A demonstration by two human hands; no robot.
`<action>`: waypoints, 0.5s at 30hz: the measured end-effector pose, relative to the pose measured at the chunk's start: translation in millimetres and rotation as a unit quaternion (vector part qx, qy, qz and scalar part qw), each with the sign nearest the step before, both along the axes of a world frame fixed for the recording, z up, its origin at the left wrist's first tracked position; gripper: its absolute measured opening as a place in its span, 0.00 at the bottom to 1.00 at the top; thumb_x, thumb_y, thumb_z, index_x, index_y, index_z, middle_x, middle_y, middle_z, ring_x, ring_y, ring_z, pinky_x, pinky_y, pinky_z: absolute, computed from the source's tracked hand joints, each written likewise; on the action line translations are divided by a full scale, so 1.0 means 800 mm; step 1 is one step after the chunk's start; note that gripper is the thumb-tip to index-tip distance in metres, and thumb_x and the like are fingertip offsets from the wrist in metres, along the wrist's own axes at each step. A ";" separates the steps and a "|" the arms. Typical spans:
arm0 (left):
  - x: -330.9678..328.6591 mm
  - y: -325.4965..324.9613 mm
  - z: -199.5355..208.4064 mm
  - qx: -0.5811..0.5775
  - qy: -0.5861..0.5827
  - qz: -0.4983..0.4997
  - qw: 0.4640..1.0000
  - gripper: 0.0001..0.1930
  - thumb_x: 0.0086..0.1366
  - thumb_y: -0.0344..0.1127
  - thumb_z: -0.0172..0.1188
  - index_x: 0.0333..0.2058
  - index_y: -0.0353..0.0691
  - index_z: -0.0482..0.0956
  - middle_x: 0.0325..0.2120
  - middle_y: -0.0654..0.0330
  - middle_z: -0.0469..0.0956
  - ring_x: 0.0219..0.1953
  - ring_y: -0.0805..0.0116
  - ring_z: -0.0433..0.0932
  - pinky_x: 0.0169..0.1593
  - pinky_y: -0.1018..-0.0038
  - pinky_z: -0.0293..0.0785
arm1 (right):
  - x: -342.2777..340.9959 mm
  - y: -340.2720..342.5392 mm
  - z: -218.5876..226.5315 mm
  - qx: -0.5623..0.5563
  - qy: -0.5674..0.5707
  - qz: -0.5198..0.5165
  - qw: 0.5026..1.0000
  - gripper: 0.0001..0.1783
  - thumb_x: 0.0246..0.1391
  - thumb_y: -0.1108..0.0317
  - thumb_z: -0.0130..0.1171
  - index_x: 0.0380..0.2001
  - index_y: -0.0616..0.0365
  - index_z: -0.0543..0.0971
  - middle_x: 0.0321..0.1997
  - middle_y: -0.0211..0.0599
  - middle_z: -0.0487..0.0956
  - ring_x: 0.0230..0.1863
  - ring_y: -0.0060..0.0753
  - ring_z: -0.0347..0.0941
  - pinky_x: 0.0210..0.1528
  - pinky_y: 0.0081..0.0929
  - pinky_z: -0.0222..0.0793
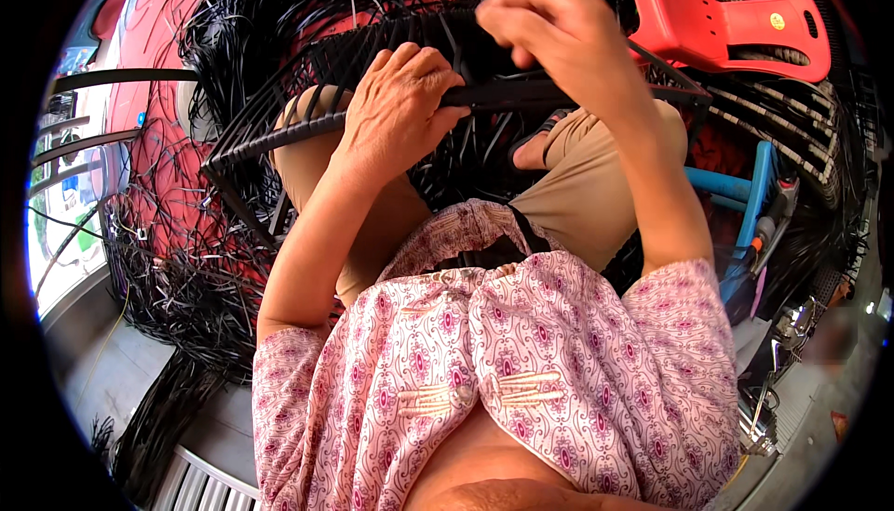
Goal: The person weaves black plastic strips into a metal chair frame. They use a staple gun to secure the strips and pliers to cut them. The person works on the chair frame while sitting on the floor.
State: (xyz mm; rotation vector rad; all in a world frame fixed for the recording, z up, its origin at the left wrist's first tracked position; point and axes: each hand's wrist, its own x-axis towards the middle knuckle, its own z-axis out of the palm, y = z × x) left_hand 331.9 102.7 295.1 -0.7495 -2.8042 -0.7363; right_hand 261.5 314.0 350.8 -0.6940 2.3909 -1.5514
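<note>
A dark frame (512, 94) lies across my knees, its near bar wound with black strips (289, 136) on the left part. More black strips stretch from that bar toward the far side. My left hand (400, 106) is closed over the middle of the bar, the thumb pressed on its near edge. Above the bar, to the right, my right hand (559, 32) is raised with its fingers curled in. Motion blurs it slightly, and whatever its fingertips may hold cannot be made out.
Loose black strips (242, 27) lie tangled over the red floor (140, 8). A red plastic chair (652, 8) stands at the far right, near a black-and-cream woven piece (782, 129). Closer on the right is a light-blue frame (759, 194). A white slatted piece (200, 483) sits at the lower left.
</note>
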 end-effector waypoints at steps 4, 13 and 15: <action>-0.007 -0.002 -0.002 -0.026 -0.045 -0.015 0.999 0.16 0.56 0.41 0.68 0.39 0.38 0.81 0.40 0.61 0.77 0.47 0.58 0.73 0.54 0.64 0.67 | 0.082 0.039 0.004 -0.070 -0.247 0.193 0.947 0.15 0.60 0.61 0.65 0.40 0.64 0.83 0.32 0.34 0.82 0.31 0.29 0.79 0.39 0.27 0.77; -0.007 -0.004 -0.007 -0.018 -0.045 -0.042 0.998 0.15 0.56 0.39 0.64 0.39 0.35 0.80 0.39 0.58 0.77 0.47 0.56 0.73 0.54 0.63 0.68 | 0.113 -0.029 -0.178 -0.047 -0.009 -0.087 0.995 0.28 0.53 0.59 0.69 0.56 0.57 0.76 0.55 0.48 0.77 0.59 0.53 0.69 0.59 0.42 0.66; -0.009 -0.005 -0.008 -0.013 -0.043 -0.047 0.998 0.15 0.56 0.38 0.63 0.38 0.35 0.79 0.39 0.57 0.76 0.47 0.56 0.73 0.53 0.62 0.69 | 0.108 -0.034 -0.182 -0.040 0.016 -0.094 0.995 0.21 0.56 0.61 0.67 0.50 0.57 0.79 0.51 0.44 0.80 0.58 0.50 0.69 0.58 0.41 0.65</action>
